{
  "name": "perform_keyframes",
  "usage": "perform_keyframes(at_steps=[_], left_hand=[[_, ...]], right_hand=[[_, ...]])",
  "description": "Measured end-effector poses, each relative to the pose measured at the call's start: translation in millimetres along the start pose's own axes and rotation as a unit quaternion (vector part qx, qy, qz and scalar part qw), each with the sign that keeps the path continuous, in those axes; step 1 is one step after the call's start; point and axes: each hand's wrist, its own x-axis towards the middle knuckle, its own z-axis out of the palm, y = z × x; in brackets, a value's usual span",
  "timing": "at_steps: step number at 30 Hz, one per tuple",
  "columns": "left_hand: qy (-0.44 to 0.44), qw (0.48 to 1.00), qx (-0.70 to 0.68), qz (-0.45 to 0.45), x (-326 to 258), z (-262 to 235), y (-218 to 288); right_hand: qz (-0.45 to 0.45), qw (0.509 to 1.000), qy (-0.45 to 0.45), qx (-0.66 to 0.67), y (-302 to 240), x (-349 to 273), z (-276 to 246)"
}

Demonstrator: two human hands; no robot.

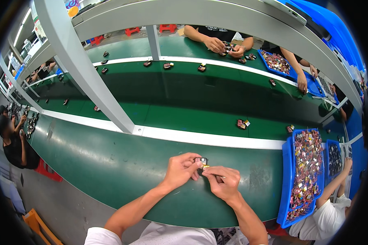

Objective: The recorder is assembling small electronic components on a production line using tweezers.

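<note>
Over the green bench [131,163], my two hands meet in front of me. My left hand [180,169] grips a small black plastic housing [202,159] with a pale inner face, its thumb pressed on the near side. From the right, my right hand [223,180] pinches a small part with a yellow patch [205,166] against the housing's lower edge. The fingertips cover most of this part, so its kind cannot be made out.
Right of my hands stands a blue bin [288,179] heaped with small wired parts [307,163]. A green conveyor belt [171,104] beyond the white rail carries scattered housings. A grey frame post [86,65] rises at left. Co-workers sit across, left and right.
</note>
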Motion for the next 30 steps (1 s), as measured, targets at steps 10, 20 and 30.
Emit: perform_keyframes(at_steps=[10, 20, 30], left_hand=[[0.005, 1.000, 0.008, -0.002, -0.4, 0.0, 1.1], [0.142, 0.976, 0.125, 0.107, 70.1, -36.2, 22.3], [0.372, 0.706, 0.530, 0.286, 140.6, -72.6, 42.2]], right_hand=[[0.017, 1.000, -0.020, -0.006, -1.3, -0.5, 0.1], [0.036, 0.997, 0.074, 0.000, 10.1, 2.6, -6.9], [0.018, 0.998, 0.046, -0.033, 10.0, 3.4, -4.3]])
